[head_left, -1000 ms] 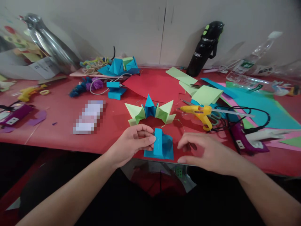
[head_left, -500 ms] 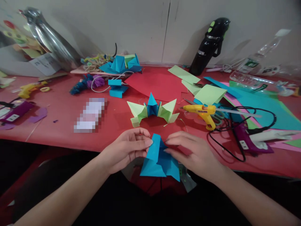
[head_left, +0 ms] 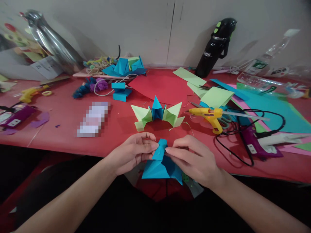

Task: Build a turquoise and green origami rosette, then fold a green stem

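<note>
- We have the folded bright-blue paper piece with a narrow band and flared base (head_left: 157,171) between both hands, at the near edge of the red desk (head_left: 119,126).
- Our left hand (head_left: 132,153) pinches the band's left side between thumb and fingers; the fingers of our right hand (head_left: 198,158) grip its right side.
- We judge it very light, springy along its creases, hardly slippery, and easily dented or torn.
- We would hold it by the band, where layers probably make it stiffest, and spare the thin base.
- The band's back is hidden from us, so we cannot tell how it is folded there.
</note>
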The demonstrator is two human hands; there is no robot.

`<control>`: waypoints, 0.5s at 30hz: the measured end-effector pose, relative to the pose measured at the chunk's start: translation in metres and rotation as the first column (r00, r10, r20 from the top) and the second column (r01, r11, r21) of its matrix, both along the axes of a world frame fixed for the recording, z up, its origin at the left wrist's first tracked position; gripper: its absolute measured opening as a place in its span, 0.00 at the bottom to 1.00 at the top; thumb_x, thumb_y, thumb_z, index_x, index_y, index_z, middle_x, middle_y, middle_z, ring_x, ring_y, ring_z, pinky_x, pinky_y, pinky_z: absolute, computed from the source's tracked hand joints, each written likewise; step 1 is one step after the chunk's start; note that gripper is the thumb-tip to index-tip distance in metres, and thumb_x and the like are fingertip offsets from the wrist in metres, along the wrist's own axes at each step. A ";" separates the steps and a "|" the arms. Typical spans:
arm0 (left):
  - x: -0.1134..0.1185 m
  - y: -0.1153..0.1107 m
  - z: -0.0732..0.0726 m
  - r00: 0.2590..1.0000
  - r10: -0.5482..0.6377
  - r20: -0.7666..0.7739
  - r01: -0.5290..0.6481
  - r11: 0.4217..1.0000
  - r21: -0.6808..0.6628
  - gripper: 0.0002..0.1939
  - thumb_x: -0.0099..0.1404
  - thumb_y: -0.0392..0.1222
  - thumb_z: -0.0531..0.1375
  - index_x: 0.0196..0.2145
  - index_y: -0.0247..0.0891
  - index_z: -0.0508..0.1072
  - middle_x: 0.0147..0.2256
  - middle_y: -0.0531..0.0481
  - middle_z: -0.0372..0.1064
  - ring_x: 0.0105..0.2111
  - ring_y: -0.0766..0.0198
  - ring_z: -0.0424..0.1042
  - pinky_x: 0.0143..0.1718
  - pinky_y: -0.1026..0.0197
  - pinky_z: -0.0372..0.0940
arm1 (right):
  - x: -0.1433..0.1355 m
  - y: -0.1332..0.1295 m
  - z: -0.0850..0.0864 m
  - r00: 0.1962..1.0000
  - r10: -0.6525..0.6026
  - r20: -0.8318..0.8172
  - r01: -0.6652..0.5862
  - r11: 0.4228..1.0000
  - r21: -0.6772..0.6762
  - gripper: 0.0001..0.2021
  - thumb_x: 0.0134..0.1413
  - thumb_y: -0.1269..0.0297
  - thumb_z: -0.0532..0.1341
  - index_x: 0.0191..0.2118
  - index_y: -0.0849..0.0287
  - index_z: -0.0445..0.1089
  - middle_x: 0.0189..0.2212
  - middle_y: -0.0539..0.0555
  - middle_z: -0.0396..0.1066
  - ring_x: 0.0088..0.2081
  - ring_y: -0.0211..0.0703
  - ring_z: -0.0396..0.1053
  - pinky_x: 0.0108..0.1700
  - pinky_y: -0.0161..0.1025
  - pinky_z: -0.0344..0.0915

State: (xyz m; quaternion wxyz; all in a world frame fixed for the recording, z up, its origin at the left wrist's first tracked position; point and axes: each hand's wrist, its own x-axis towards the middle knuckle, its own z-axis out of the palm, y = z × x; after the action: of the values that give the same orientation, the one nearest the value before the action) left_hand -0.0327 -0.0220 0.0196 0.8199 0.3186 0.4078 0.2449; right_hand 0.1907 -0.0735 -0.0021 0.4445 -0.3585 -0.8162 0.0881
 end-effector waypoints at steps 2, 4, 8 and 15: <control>0.000 0.000 0.000 1.000 -0.006 0.009 0.006 1.000 -0.001 0.13 0.59 0.34 0.70 0.39 0.34 0.70 0.30 0.53 0.70 0.26 0.73 0.71 0.29 0.73 0.70 | -0.001 0.000 0.003 1.000 0.004 0.018 -0.004 1.000 -0.001 0.11 0.59 0.77 0.64 0.46 0.59 0.75 0.36 0.56 0.72 0.37 0.40 0.70 0.38 0.38 0.69; 0.001 -0.001 0.001 1.000 -0.014 0.023 0.014 1.000 -0.005 0.13 0.60 0.33 0.69 0.39 0.34 0.70 0.29 0.54 0.69 0.25 0.75 0.69 0.27 0.74 0.69 | -0.001 0.000 0.005 1.000 0.001 0.018 -0.001 1.000 -0.008 0.10 0.60 0.77 0.63 0.45 0.59 0.75 0.35 0.55 0.72 0.36 0.39 0.70 0.36 0.37 0.69; 0.001 -0.001 0.000 0.999 -0.029 0.046 0.029 1.000 -0.010 0.12 0.61 0.33 0.69 0.38 0.35 0.70 0.28 0.55 0.69 0.23 0.76 0.68 0.26 0.75 0.68 | -0.001 0.001 0.007 0.999 0.022 0.038 -0.022 1.000 0.002 0.10 0.60 0.78 0.63 0.44 0.59 0.75 0.35 0.54 0.73 0.35 0.39 0.70 0.35 0.37 0.67; 0.003 -0.002 0.002 0.998 -0.029 0.052 0.029 1.000 -0.004 0.11 0.61 0.33 0.69 0.37 0.34 0.70 0.27 0.55 0.69 0.23 0.77 0.68 0.27 0.75 0.68 | 0.002 0.001 0.006 0.995 0.082 0.049 -0.084 0.996 0.041 0.13 0.59 0.82 0.61 0.47 0.62 0.74 0.37 0.57 0.74 0.35 0.40 0.68 0.36 0.39 0.67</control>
State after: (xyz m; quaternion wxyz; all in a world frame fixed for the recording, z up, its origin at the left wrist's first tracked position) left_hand -0.0295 -0.0236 0.0212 0.8343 0.3161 0.3823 0.2404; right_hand 0.1929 -0.0722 0.0035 0.4285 -0.3169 -0.8423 0.0804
